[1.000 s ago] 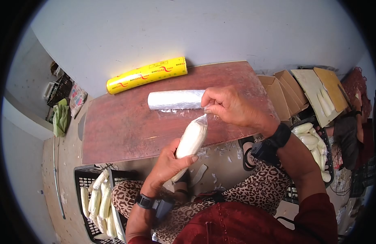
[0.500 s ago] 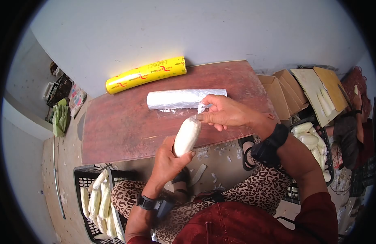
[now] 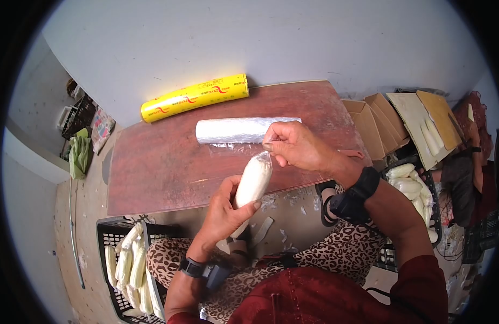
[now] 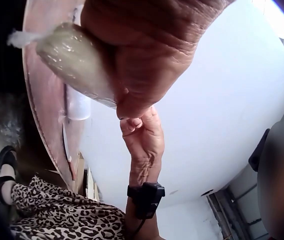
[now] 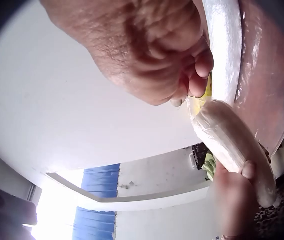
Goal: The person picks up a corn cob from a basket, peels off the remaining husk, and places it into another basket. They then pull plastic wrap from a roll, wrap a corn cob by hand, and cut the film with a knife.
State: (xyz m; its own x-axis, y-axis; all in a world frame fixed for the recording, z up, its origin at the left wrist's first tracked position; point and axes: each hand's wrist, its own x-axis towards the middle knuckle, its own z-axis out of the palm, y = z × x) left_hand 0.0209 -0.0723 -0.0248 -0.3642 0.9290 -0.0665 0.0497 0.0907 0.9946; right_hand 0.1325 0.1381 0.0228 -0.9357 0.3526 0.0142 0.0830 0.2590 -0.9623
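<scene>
bright even daylight, fisheye edges vignetted black, wrist views blurred and overexposed

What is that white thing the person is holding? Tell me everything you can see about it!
The white thing is long, rounded and cream-coloured, wrapped in shiny clear film. It is held tilted above the near edge of the brown table. The left hand grips its lower half. The right hand pinches the bunched film at its upper tip. The film looks tight and glossy; what is inside cannot be told.
</scene>
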